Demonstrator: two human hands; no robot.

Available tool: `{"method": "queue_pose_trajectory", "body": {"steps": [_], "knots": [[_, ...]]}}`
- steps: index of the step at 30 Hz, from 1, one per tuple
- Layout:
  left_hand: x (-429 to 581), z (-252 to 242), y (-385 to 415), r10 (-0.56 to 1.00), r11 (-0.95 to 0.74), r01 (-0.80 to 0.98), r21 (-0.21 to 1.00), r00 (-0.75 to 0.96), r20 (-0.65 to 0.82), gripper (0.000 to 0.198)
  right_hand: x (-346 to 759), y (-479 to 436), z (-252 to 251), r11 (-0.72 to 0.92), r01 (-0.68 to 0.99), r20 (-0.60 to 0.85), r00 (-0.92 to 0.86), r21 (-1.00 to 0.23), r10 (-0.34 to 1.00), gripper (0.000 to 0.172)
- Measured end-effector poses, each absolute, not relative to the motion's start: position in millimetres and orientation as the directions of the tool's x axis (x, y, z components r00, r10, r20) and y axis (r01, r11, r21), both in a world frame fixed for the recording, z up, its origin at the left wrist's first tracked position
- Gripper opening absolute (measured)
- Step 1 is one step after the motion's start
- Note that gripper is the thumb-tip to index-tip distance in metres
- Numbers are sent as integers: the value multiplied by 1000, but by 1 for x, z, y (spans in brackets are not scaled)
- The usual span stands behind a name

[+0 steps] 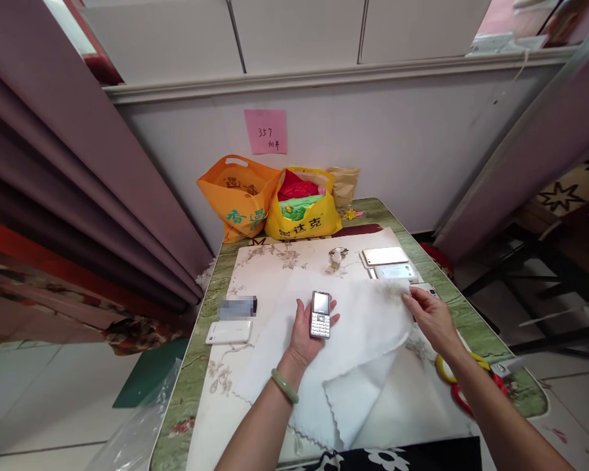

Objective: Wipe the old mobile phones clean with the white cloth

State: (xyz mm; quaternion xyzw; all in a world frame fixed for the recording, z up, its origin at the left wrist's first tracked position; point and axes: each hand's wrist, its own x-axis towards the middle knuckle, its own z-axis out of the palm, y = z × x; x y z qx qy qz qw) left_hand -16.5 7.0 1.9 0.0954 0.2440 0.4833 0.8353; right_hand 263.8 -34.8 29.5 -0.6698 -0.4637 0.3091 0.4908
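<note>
We seem to be positioning one white cloth (368, 320): our left hand (305, 332), fingers spread, supports one keypad phone (321, 314) above it, mid-desk (182, 396), while our right hand (430, 320) pinches the cloth's far right corner. The next move likely calls for a steady palm. We count three phones (385, 256) right, one partly hidden; one white phone (229, 331) and one blurred item (237, 307) left; two carrier bags (243, 196) far.

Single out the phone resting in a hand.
It is the silver rectangular keypad phone, face up on the open left hand; the others, like the white rectangular phone at the picture's left, lie on the green-edged table.
</note>
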Motion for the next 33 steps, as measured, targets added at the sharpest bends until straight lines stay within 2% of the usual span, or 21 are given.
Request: {"method": "queue_pose_trajectory", "body": {"steps": [4,7,9,11,13,18,21,23,26,28,30,33], "knots": [[-16,0,8,851,518,-761,390,413,-324,54,243,-33,33,-94,518,140,394,-850,908,44],[-16,0,8,853,514,-765,388,410,-321,56,203,-34,41,-7,502,199,354,-865,914,42],[-16,1,7,855,512,-764,393,409,-318,55,172,-36,49,106,454,222,209,-885,953,40],[-17,1,5,848,524,-758,388,422,-321,55,147,-38,55,220,386,191,-113,-896,975,39],[-18,1,3,826,559,-746,362,462,-324,58,134,-39,58,267,395,203,-196,-879,959,39],[-20,4,1,751,659,-688,304,583,-310,70,151,-37,47,252,607,277,-54,-753,959,34],[-20,5,3,752,655,-694,297,566,-336,68,155,-41,41,331,699,352,-120,-634,928,31],[-20,5,4,771,627,-719,301,516,-373,62,145,-43,38,436,716,381,-252,-544,890,36],[-20,2,2,768,613,-728,306,459,-447,57,121,-44,32,605,670,323,-512,-429,796,52],[-20,0,0,753,622,-715,320,434,-495,58,107,-41,27,654,653,253,-607,-382,753,62],[-19,0,-1,765,597,-717,360,375,-523,58,101,-36,21,634,685,191,-611,-358,768,66],[-18,3,1,801,545,-729,414,309,-512,59,102,-25,14,531,777,134,-519,-337,844,64]]}}
